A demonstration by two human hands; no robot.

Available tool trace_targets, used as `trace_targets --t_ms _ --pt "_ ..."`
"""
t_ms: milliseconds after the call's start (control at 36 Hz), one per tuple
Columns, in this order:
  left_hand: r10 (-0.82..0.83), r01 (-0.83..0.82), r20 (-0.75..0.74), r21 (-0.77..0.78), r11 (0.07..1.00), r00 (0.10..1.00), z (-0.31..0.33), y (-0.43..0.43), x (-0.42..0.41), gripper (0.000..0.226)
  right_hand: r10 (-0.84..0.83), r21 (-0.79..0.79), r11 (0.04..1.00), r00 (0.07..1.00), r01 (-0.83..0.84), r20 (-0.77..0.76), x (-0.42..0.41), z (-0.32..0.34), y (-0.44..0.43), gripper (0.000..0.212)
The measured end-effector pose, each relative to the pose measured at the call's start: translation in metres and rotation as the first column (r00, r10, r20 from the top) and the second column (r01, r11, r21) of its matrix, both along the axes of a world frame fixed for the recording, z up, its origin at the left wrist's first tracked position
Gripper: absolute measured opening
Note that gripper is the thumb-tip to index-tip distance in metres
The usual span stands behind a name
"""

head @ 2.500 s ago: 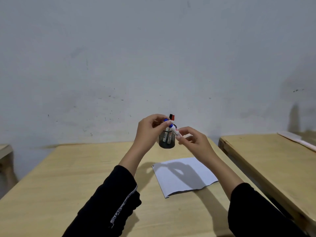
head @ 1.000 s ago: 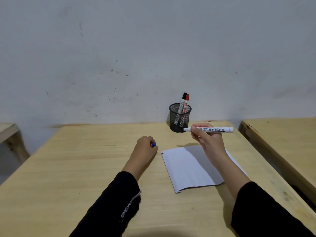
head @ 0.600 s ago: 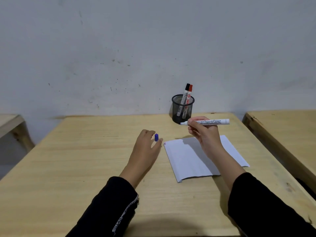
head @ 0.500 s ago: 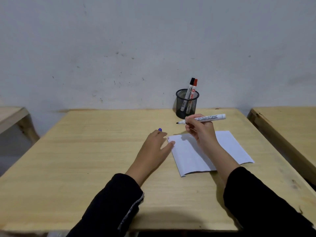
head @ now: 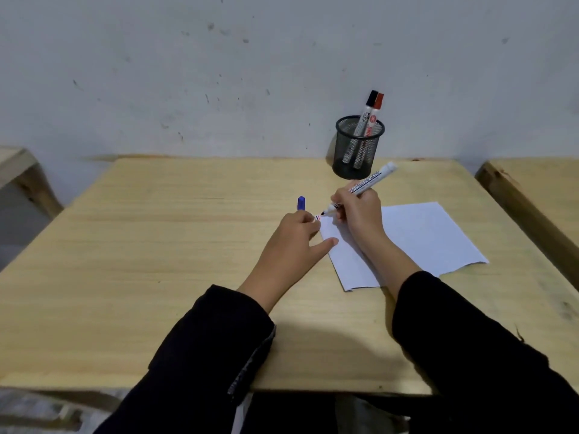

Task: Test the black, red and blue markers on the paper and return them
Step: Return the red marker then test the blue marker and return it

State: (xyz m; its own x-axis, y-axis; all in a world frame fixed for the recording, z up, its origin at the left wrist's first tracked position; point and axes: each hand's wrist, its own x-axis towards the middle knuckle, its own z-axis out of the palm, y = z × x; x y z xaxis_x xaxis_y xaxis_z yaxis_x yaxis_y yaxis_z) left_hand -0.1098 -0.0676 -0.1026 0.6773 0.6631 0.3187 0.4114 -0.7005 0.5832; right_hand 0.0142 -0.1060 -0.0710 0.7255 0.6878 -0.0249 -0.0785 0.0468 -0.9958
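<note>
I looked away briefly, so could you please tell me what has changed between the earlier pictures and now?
The right hand tipped the uncapped white marker from level down to the near-left corner of the white paper sheet. The left hand moved onto that corner, the blue cap upright in its fingers. The black and red markers remain in the black mesh cup.

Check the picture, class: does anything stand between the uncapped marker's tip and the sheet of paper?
Nothing visible does. The right hand holds the uncapped marker with its tip at the paper, at its far-left corner. The left hand rests at that edge beside the tip, not under it.
</note>
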Motion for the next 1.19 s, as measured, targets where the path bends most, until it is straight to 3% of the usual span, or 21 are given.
trace_targets --t_ms 361,556,722,861,1000,1056,1139,1194 --pt "-0.001 0.002 -0.013 0.029 1.0 1.0 -0.004 0.001 0.0 0.038 0.022 -0.036 0.999 0.996 -0.019 0.087 -0.004 -0.003 0.0 0.007" --pt "-0.003 0.003 -0.014 0.025 1.0 1.0 -0.004 0.001 0.001 0.037 0.022 -0.12 0.993 0.976 0.005 0.216 0.0 -0.008 0.004 0.014" --pt "0.003 -0.003 -0.018 0.008 1.0 1.0 -0.004 0.001 0.001 0.038 0.028 -0.137 0.991 0.973 0.004 0.23 0.002 -0.009 0.004 0.022" --pt "-0.003 0.003 -0.026 -0.017 1.0 1.0 -0.004 -0.001 0.0 0.037 -0.028 -0.042 0.999 1.0 0.028 0.013 0.006 -0.008 0.0 0.018" --pt "-0.015 0.014 -0.044 -0.025 1.0 0.999 -0.005 -0.002 -0.003 0.037 -0.043 0.099 0.992 0.962 0.072 -0.269 0.011 -0.003 -0.003 0.017" --pt "-0.02 0.018 -0.022 -0.066 0.998 1.0 -0.004 -0.002 -0.005 0.037 -0.029 0.129 0.989 0.955 0.07 -0.296 0.013 0.002 -0.006 0.019" --pt "0.049 -0.024 0.137 -0.178 0.984 0.989 0.004 0.0 -0.006 0.04 -0.004 0.177 0.983 0.959 0.057 -0.284 0.017 0.012 -0.012 0.021" --pt "0.098 -0.08 0.159 -0.12 0.99 0.982 0.011 0.005 -0.003 0.041 0.01 0.199 0.979 0.964 0.045 -0.265 0.022 0.022 -0.016 0.021"
